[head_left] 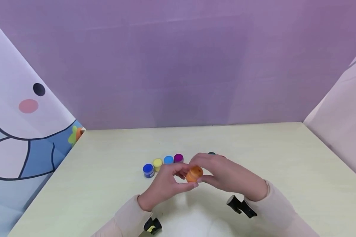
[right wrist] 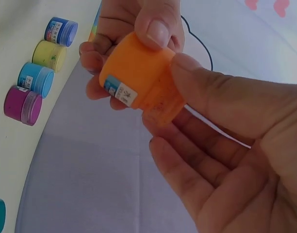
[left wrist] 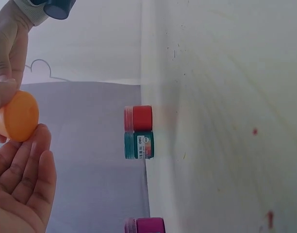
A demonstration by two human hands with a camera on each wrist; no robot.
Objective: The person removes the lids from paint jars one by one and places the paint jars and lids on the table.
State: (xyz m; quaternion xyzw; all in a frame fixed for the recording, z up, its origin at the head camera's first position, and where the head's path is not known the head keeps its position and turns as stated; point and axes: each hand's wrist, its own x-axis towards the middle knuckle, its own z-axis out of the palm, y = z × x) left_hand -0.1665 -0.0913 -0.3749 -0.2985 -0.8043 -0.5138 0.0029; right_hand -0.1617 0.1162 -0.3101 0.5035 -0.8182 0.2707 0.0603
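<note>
A small orange paint jar (head_left: 194, 174) with a white-and-blue label is raised off the table between both hands. My left hand (head_left: 166, 184) grips the jar's body between thumb and fingers. At the jar's narrower lid end, my right hand (head_left: 225, 172) pinches with thumb and index finger, as the right wrist view shows. The lid appears to be on the jar. In the left wrist view the round orange base of the jar (left wrist: 23, 116) faces the camera, close to the left fingertips.
Behind the left hand stand a dark blue jar (head_left: 148, 170), a yellow jar (head_left: 157, 164), a light blue jar (head_left: 168, 159) and a purple jar (head_left: 178, 158). A red jar (left wrist: 142, 118) and a teal jar (left wrist: 138, 145) stand side by side, mostly behind the right hand. A purple backdrop (head_left: 190, 72) closes the table's far edge.
</note>
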